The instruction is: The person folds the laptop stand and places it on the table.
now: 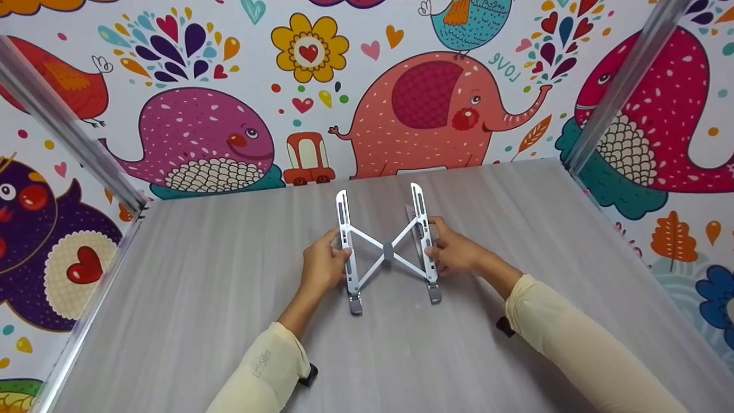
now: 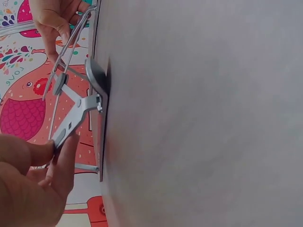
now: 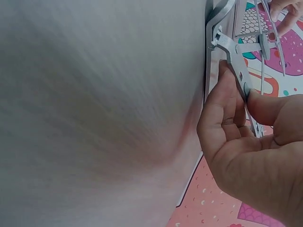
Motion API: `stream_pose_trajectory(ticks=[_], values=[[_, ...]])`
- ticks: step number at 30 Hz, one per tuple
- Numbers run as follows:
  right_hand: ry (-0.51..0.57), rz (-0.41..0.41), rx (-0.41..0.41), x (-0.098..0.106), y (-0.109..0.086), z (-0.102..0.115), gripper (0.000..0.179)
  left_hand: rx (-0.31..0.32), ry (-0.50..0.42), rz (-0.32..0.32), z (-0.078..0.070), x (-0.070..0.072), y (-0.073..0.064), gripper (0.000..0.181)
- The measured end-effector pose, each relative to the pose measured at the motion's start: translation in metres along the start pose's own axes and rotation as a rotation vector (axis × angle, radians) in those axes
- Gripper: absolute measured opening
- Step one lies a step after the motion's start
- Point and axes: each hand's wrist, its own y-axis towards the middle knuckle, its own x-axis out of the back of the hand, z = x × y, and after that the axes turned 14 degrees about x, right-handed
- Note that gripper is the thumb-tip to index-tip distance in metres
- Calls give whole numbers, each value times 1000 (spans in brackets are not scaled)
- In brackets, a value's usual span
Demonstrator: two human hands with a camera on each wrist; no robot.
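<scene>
A silver folding laptop stand point(image 1: 388, 251) stands on the table, its two slotted side rails joined by crossed bars with a grey hub in the middle. My left hand point(image 1: 325, 261) grips the left rail between thumb and fingers. On the other side my right hand point(image 1: 457, 249) pinches the right rail, thumb on top and fingers underneath. In the left wrist view, the left thumb and fingers point(image 2: 66, 163) hold the raised rail above its base bar. The right wrist view has the right hand point(image 3: 251, 127) on its rail in the same way.
The stand rests on a grey wood-grain table point(image 1: 229, 321). Behind it rises a wall point(image 1: 367, 115) printed with cartoon animals. Metal posts point(image 1: 74, 126) edge the left and right sides. Black wrist devices point(image 1: 308, 376) show under the sleeves.
</scene>
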Motion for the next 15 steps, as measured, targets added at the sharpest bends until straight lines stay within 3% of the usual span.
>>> stream_pose_trajectory(ticks=[11,15], values=[[19,-13,23,-4,-2,0,63,-52,28,-42,2,-2,-1,56],[6,-15,19,-3,-4,2,63,-46,19,-30,2,-2,-1,56]])
